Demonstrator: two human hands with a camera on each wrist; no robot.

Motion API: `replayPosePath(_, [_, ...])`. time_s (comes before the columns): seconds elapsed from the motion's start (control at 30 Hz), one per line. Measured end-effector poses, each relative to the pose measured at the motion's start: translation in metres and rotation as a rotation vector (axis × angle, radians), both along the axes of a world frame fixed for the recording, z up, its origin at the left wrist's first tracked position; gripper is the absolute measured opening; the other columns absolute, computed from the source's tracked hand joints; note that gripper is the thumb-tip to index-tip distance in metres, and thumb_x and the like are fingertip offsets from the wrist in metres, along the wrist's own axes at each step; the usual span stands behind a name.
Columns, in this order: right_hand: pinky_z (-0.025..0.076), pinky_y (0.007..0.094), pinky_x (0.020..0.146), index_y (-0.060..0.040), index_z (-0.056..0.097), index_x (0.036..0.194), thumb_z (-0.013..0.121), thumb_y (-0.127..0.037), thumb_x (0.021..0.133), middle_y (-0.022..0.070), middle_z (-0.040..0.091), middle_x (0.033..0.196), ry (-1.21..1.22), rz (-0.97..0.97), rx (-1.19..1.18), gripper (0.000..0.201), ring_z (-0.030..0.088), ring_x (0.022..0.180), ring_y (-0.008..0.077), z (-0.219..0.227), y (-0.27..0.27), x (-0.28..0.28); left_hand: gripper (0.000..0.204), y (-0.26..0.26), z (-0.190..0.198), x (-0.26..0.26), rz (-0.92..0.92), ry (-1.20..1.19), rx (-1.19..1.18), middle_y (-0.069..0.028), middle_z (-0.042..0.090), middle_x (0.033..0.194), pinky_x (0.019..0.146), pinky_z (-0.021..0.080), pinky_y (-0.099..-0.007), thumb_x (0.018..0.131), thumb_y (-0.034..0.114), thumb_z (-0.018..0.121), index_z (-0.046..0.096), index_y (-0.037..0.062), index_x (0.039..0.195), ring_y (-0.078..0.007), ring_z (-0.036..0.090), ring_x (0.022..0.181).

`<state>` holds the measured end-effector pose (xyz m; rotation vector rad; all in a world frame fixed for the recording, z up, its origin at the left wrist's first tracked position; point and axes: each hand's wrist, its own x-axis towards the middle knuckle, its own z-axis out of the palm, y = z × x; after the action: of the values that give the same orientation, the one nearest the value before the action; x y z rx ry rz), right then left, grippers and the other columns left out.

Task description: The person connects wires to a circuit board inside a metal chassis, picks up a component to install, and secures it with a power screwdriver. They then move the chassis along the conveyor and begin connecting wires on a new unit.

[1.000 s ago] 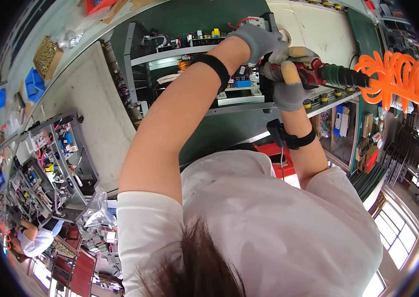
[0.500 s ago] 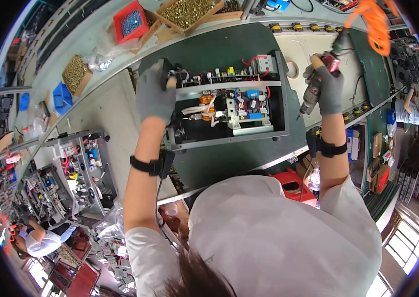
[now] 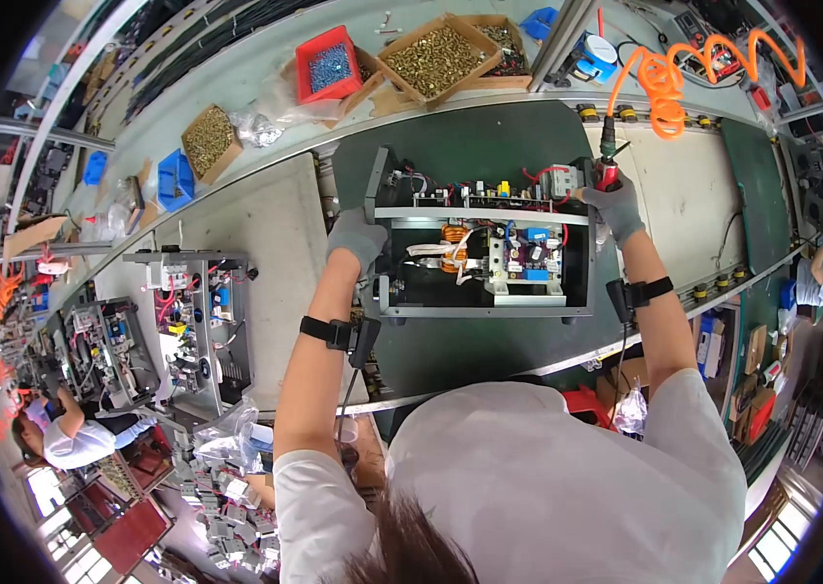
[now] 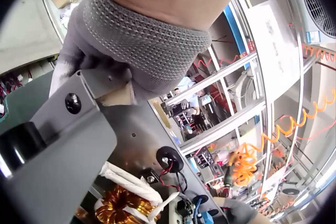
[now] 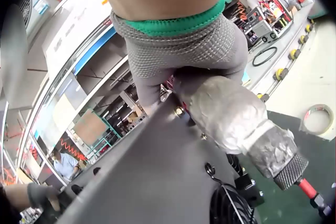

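Note:
An open grey metal chassis [image 3: 470, 311] lies on the green work surface, with circuit boards [image 3: 528, 255] and a copper-wound coil [image 3: 454, 249] inside. My gloved left hand [image 3: 358, 238] grips its left end; in the left wrist view the thumb and fingers lie either side of the metal edge [image 4: 79, 95]. At the other end is my gloved right hand [image 3: 618, 209], wrapped around a red air screwdriver [image 3: 608, 175]. Silver tape covers the screwdriver body [image 5: 226, 113] in the right wrist view, its bit pointing away from the chassis wall [image 5: 157, 166].
An orange coiled hose [image 3: 664, 92] runs up from the screwdriver. Behind the bench edge sit a red bin of screws [image 3: 328, 63] and cardboard trays of brass-coloured fasteners [image 3: 438, 58]. More chassis [image 3: 199, 331] stand at left. A tape roll [image 5: 318, 119] lies at right.
Both hands were together on the screwdriver at the chassis's right end. The left moved to the left end; the right swung out with the screwdriver, then came back against the right end.

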<state>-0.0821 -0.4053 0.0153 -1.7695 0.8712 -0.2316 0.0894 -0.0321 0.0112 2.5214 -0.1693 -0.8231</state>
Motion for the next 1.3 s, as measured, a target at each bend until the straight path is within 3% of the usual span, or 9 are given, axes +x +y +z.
replayPosePath(0.2, [0.047, 0.0247, 0.071, -0.0001, 0.054, 0.109, 0.072, 0.004, 0.057, 0.0025, 0.057, 0.093, -0.218, -0.140, -0.086, 0.056, 0.055, 0.080, 0.0114, 0.036, 0.015, -0.048, 0.046, 0.007, 0.037, -0.038, 0.017, -0.182, -0.321, -0.0206, 0.063, 0.091, 0.074, 0.048, -0.0353, 0.067, 0.007, 0.052, 0.057, 0.0071, 0.113, -0.0335, 0.061, 0.084])
replayPosePath(0.3, [0.047, 0.0238, 0.063, -0.0009, 0.053, 0.105, 0.069, 0.010, 0.063, 0.0025, 0.056, 0.089, -0.345, -0.191, -0.051, 0.046, 0.054, 0.072, 0.0096, 0.084, 0.057, -0.089, 0.057, 0.022, 0.039, -0.065, 0.158, -0.312, -0.613, -0.0187, 0.062, 0.093, 0.077, 0.047, -0.0283, 0.069, 0.002, 0.051, 0.047, 0.0067, 0.126, -0.0227, 0.062, 0.085])
replayPosePath(0.5, [0.039, 0.0197, 0.055, -0.0039, 0.054, 0.100, 0.076, 0.002, 0.066, -0.0035, 0.051, 0.075, -0.324, -0.174, 0.071, 0.041, 0.048, 0.064, 0.0047, 0.059, 0.112, -0.172, 0.058, 0.082, -0.092, -0.119, 0.251, -0.131, -0.783, -0.0153, 0.060, 0.107, 0.083, 0.046, -0.0283, 0.075, 0.004, 0.057, 0.040, 0.0059, 0.130, -0.0212, 0.060, 0.096])
replayPosePath(0.63, [0.037, 0.0190, 0.056, -0.0044, 0.056, 0.098, 0.075, -0.006, 0.071, -0.0058, 0.050, 0.074, -0.261, -0.232, -0.046, 0.034, 0.044, 0.063, 0.0024, 0.057, 0.132, -0.186, 0.062, 0.080, -0.058, -0.125, 0.156, -0.084, -0.605, -0.0137, 0.059, 0.110, 0.085, 0.045, -0.0292, 0.072, 0.004, 0.061, 0.038, 0.0047, 0.129, -0.0201, 0.058, 0.100])
replayPosePath(0.8, [0.038, 0.0205, 0.045, -0.0048, 0.057, 0.099, 0.074, -0.009, 0.072, -0.0034, 0.052, 0.067, -0.330, -0.361, 0.124, 0.032, 0.047, 0.051, 0.0049, 0.055, 0.140, -0.180, 0.078, 0.058, -0.039, -0.121, 0.152, -0.015, -0.787, -0.0119, 0.057, 0.112, 0.083, 0.045, -0.0281, 0.067, 0.000, 0.064, 0.025, 0.0019, 0.135, -0.0186, 0.058, 0.096])
replayPosePath(1.03, [0.039, 0.0206, 0.045, -0.0048, 0.055, 0.098, 0.073, -0.006, 0.073, -0.0027, 0.053, 0.073, -0.270, -0.580, 0.109, 0.030, 0.048, 0.053, 0.0051, 0.025, 0.160, -0.234, 0.095, 0.022, -0.021, -0.129, -0.115, 0.026, -0.812, -0.0177, 0.048, 0.124, 0.090, 0.042, -0.0316, 0.067, 0.007, 0.067, 0.005, 0.0025, 0.139, -0.0255, 0.053, 0.108])
replayPosePath(1.13, [0.040, 0.0192, 0.055, -0.0050, 0.054, 0.093, 0.072, -0.004, 0.072, -0.0032, 0.052, 0.073, -0.132, -0.375, 0.065, 0.028, 0.049, 0.063, 0.0041, 0.030, 0.161, -0.264, 0.102, -0.016, -0.017, -0.137, -0.307, -0.039, -0.621, -0.0254, 0.044, 0.126, 0.094, 0.040, -0.0350, 0.069, 0.017, 0.068, -0.004, 0.0018, 0.139, -0.0351, 0.048, 0.115])
replayPosePath(1.2, [0.040, 0.0192, 0.056, -0.0047, 0.054, 0.093, 0.072, -0.004, 0.072, -0.0033, 0.052, 0.073, -0.104, -0.317, 0.060, 0.028, 0.048, 0.064, 0.0041, 0.041, 0.167, -0.267, 0.105, -0.055, 0.019, -0.144, -0.392, 0.037, -0.448, -0.0263, 0.045, 0.126, 0.096, 0.039, -0.0338, 0.069, 0.018, 0.068, -0.009, 0.0012, 0.139, -0.0340, 0.048, 0.116])
replayPosePath(1.3, [0.040, 0.0193, 0.058, -0.0037, 0.055, 0.093, 0.072, -0.004, 0.072, -0.0033, 0.053, 0.074, -0.051, -0.230, 0.015, 0.028, 0.048, 0.065, 0.0044, 0.049, 0.168, -0.270, 0.103, -0.111, 0.003, -0.146, -0.637, 0.162, -0.493, -0.0268, 0.041, 0.129, 0.098, 0.037, -0.0333, 0.070, 0.029, 0.068, -0.002, -0.0033, 0.139, -0.0346, 0.045, 0.118])
